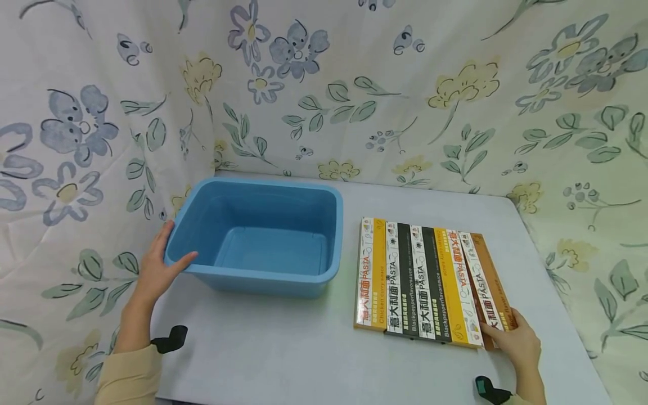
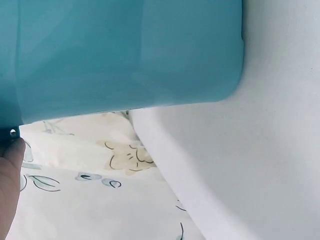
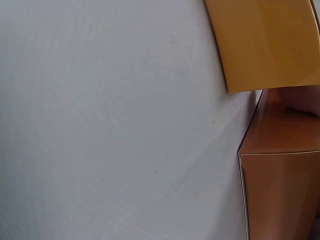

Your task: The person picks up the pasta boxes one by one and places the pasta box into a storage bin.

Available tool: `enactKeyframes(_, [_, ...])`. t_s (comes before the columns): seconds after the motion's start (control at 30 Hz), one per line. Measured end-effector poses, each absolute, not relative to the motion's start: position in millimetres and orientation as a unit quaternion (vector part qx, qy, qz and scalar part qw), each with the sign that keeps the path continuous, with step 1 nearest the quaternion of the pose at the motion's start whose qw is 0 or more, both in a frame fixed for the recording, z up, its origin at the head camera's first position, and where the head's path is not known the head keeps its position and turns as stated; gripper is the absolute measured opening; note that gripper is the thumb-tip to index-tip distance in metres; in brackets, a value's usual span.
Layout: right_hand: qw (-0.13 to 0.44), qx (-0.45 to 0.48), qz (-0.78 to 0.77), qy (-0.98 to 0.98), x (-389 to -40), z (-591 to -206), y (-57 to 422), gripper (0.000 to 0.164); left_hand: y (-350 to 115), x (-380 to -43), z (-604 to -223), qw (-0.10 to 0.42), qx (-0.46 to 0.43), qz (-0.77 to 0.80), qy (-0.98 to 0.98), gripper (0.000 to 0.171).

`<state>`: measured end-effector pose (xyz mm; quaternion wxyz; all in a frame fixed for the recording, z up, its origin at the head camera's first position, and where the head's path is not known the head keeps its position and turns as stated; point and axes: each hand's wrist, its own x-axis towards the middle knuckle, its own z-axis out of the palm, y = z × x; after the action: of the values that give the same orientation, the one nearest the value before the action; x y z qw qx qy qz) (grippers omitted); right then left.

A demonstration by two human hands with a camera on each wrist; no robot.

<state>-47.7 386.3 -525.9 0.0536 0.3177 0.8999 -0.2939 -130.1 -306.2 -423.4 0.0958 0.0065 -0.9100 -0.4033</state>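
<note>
A: What is in the blue tub (image 1: 258, 274)?
B: Its inner floor and walls show; it stands on the white table (image 1: 243, 349), left of a row of boxes.
A: And the left hand (image 1: 158, 273)?
B: Spread at the tub's near left corner, thumb at the rim, fingers fairly straight along the outer side. The left wrist view cuts most of it off, but shows the tub's outer wall.
A: The right hand (image 1: 518, 340)?
B: It pinches the near end of the brown pasta box (image 1: 489, 281), last on the right of the row, slightly angled against the yellow pasta box (image 1: 458, 287). The fingers' undersides are hidden.
A: Is the brown one lifted?
B: I can't tell. The right wrist view shows its plain brown end and a gap beside the yellow one, which the head view barely gives.
A: Their contents?
B: Hidden inside the cartons.
</note>
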Motion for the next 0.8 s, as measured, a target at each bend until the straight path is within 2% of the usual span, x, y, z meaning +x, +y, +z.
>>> enactKeyframes(0.4, [0.048, 0.339, -0.319, 0.883, -48.7, -516.9, 384.1, 0.098, -309.2, -127.9, -418.9, 0.048, 0.024, -0.406, -0.912, 0.100])
enactKeyframes(0.8, [0.028, 0.370, -0.330, 0.868, -49.3, -509.0, 382.6, 0.096, -307.4, -128.7, -416.7, 0.038, 0.034, -0.410, -0.911, 0.102])
